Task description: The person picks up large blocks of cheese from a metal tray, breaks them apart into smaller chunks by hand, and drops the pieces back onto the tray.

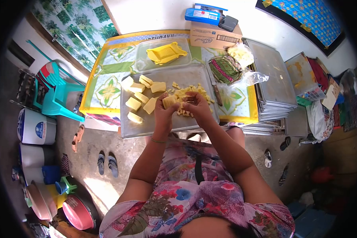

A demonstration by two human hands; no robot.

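Toward the left of the metal tray (154,129) lie several pale yellow slabs (140,97), set apart from one another. My left hand (162,114) is closed around a yellow block (169,102), held just above the tray's middle. My right hand (198,108) meets it from the other side, fingers curled in close. I cannot tell whether they pinch the block or only brush it. Around both hands spreads a heap of small cubes (199,90), and a knife (217,94) lies by the tray's right edge.

I judge the block could slip or break unevenly if I squeeze too hard. Loose bits could roll off the near rim to the floor, because my hands work close to that edge.

The block is pale yellow and matt with squared faces, and it looks soft.
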